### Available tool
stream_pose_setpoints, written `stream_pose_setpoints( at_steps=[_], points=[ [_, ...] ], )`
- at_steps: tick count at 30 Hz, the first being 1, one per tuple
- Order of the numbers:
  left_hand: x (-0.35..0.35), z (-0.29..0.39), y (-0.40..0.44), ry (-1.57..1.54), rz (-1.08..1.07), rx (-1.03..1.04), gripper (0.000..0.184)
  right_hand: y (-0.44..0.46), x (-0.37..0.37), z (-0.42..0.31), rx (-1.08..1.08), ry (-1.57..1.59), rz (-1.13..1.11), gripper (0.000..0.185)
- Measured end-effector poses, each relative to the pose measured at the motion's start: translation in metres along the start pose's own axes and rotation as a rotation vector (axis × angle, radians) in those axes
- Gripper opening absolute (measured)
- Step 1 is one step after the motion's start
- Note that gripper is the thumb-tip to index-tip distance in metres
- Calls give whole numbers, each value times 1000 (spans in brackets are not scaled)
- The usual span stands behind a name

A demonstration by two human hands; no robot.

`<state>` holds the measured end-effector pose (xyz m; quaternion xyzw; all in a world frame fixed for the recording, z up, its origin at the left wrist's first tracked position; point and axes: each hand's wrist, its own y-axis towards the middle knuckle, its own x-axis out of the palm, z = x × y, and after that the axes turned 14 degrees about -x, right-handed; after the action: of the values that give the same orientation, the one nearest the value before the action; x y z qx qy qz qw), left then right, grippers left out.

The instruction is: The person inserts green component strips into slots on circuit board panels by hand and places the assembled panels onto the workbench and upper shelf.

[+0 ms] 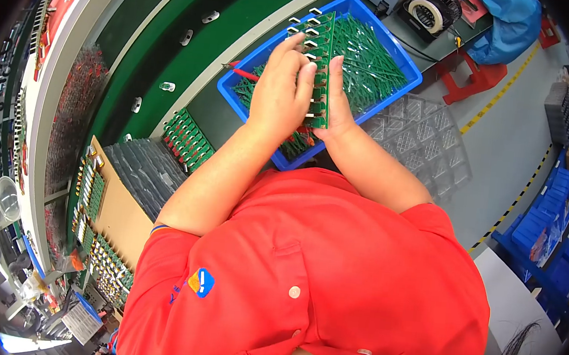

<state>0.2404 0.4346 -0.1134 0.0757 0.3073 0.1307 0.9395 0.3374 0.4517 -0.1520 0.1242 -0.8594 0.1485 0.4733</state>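
Observation:
A green circuit board panel (pixel 325 73) with a row of bright metal connectors along one side is held upright on edge between my hands, over a blue bin (pixel 412 74). My right hand (pixel 338 108) grips its near end, with the thumb along its right face. On the connector side, my left hand (pixel 282 89) is closed over the panel with bent fingers; the fingertips are partly hidden. Narrow green board strips (pixel 369 63) fill the bin under the panel. Beside my left hand, a red-handled tool (pixel 243 74) rests across the bin's left rim.
To the left, a green conveyor belt (pixel 167 45) carries small metal parts. Nearer stand a populated board panel (pixel 187 140) and a stack of dark sheets (pixel 143 168). Clear plastic trays (pixel 423 139) lie right of the bin, and a red stool (pixel 469 82) stands beyond.

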Motion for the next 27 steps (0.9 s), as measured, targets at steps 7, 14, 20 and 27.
stream_pose_setpoints(
  at_steps=[7, 14, 20, 27],
  points=[
    [1, 11, 6, 334, 15, 93, 15, -7, 1, -3, 81, 29, -5, 78],
    [0, 3, 14, 210, 100, 70, 18, -7, -11, -2, 121, 103, -83, 77],
    [-2, -8, 20, 250, 98, -12, 34, -13, -11, -8, 157, 174, -107, 77],
    [-2, -17, -1, -271, -90, -508, 64, -14, -13, -16, 189, 245, -179, 83]
  ],
)
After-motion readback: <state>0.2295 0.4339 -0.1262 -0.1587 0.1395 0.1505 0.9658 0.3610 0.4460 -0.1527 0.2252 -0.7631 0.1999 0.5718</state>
